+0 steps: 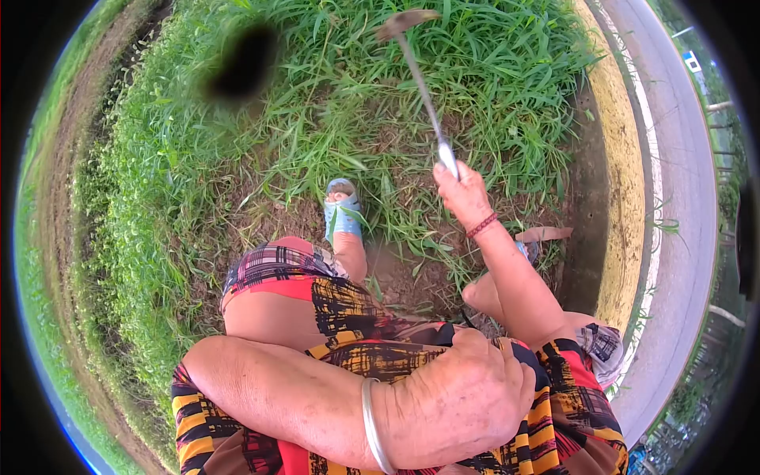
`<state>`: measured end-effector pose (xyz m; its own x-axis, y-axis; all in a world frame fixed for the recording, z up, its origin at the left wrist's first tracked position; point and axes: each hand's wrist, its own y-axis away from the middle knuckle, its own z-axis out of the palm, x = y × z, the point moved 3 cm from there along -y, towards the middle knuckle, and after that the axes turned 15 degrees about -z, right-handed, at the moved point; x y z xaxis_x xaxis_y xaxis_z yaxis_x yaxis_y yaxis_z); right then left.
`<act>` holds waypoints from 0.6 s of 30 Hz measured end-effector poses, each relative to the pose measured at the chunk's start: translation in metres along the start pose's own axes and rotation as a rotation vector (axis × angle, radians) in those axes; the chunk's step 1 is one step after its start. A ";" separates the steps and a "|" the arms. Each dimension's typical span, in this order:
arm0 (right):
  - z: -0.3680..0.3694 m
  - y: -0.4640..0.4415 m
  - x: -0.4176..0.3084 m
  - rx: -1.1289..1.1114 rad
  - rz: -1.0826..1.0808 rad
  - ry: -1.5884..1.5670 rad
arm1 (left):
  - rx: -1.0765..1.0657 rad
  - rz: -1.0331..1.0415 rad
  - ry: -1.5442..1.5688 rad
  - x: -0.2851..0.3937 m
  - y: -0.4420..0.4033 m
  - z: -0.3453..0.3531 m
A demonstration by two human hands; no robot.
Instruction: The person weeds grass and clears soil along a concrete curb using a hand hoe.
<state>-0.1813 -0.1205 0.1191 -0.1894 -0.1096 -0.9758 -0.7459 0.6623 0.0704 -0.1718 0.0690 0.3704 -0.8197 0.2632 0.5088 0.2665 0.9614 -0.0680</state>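
My right hand [465, 194], with a dark red beaded band at its wrist, is closed around the pale handle of a hand hoe [426, 99]. The hoe's thin shaft points away from me, and its brownish metal head lies over the tall green grass [507, 71]. Across my lap rests my left arm, a silver bangle [374, 427] on its wrist. My left hand [463, 396] is curled into a fist above the patterned cloth [372, 360]; its palm side is hidden, so I cannot tell whether it grips anything.
Cut grass lies on brown soil [396, 277] around my foot in a blue patterned sock [342, 210]. A yellow-painted kerb [621, 158] runs along the right, with a grey road [681, 174] beyond it. Leafy plants [131, 229] grow at left. A dark blur covers part of the upper left.
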 end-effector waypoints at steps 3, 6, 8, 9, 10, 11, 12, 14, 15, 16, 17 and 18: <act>-0.016 -0.003 0.036 0.128 0.139 -0.092 | 0.037 -0.042 -0.047 0.001 -0.004 0.007; -0.024 0.036 0.094 0.104 0.549 0.144 | 0.098 -0.037 -0.023 -0.002 -0.001 -0.011; -0.019 0.083 0.133 0.003 0.476 0.289 | 0.097 -0.070 -0.013 -0.003 0.006 -0.020; -0.006 0.098 0.089 0.028 0.665 0.044 | 0.103 -0.079 -0.013 -0.005 0.006 -0.019; -0.008 0.104 0.085 -0.001 0.699 -0.063 | 0.137 -0.088 -0.008 0.001 -0.001 -0.010; -0.005 0.105 0.072 0.001 0.708 -0.064 | 0.167 -0.090 0.004 0.003 -0.003 -0.007; 0.001 0.095 0.055 -0.081 0.619 -0.022 | 0.164 -0.087 0.004 0.005 -0.004 -0.005; 0.004 0.069 0.055 -0.222 0.296 0.156 | 0.126 -0.098 0.046 0.006 -0.006 -0.004; 0.006 0.053 0.037 -0.210 0.176 0.247 | 0.126 -0.102 0.036 0.004 -0.007 -0.003; 0.006 0.034 0.035 -0.172 0.039 0.386 | 0.122 -0.076 -0.002 0.003 -0.010 -0.002; 0.010 0.018 0.034 -0.095 0.078 0.100 | 0.115 -0.050 -0.031 0.001 -0.009 -0.004; 0.011 0.003 0.024 -0.053 0.050 -0.115 | 0.113 -0.053 -0.030 0.001 -0.008 -0.005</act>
<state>-0.1810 -0.1133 0.0937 -0.1549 0.0107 -0.9879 -0.7707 0.6244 0.1276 -0.1720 0.0611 0.3755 -0.8463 0.2123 0.4885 0.1651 0.9765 -0.1384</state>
